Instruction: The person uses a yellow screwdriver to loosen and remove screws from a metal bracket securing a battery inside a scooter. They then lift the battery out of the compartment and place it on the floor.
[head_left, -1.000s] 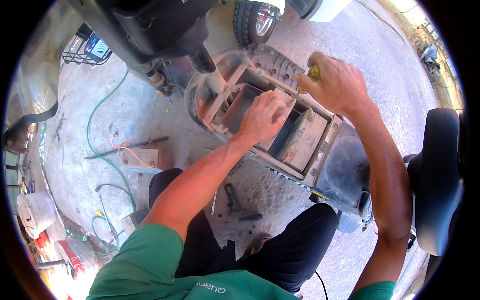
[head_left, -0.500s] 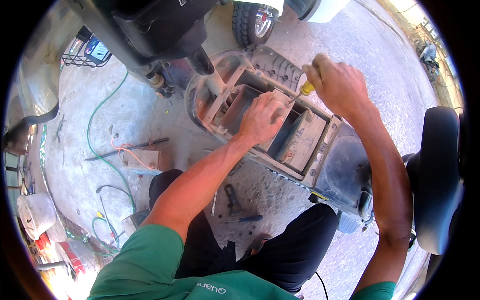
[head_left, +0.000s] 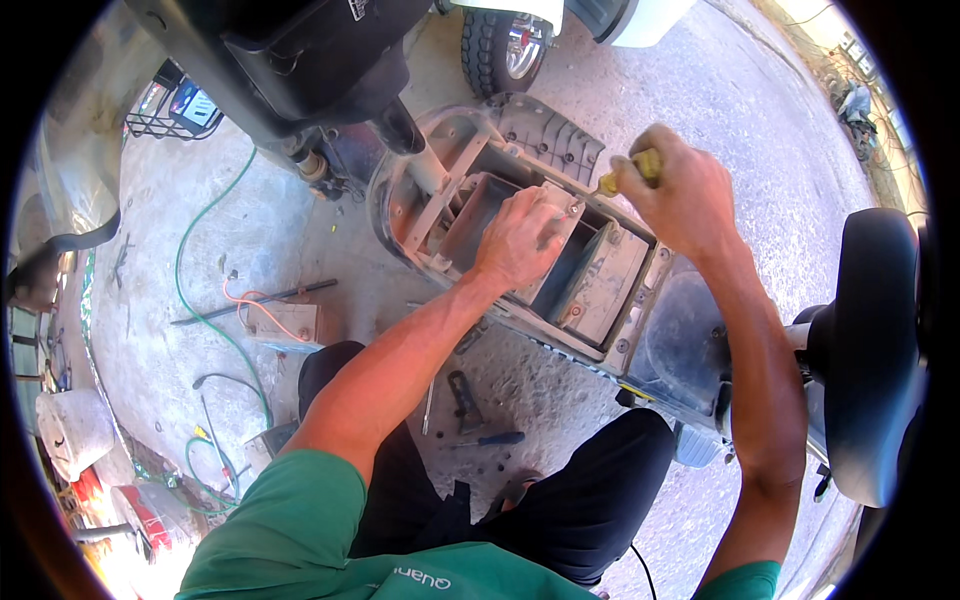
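Note:
A dusty scooter footwell frame holds several box-shaped batteries in its open bay. My left hand lies on top of the middle battery, fingers stretched forward and thumb apart. To the right of those fingers, a bolt shows at the battery's corner. My right hand is closed around the yellow handle of a screwdriver. The screwdriver is raised above the bay's far edge, apart from the bolt; its tip is hard to make out. Nearer the scooter's rear, another grey battery sits in the bay.
A black steering column cover hangs over the upper left. A black seat rises at the right. On the floor lie a blue-handled screwdriver, a dusty box with orange wire, and a green hose. A wheel stands beyond.
My right hand has lifted the screwdriver off the bolt and tilted it, moving it slightly up and right. My left hand remains on the battery.

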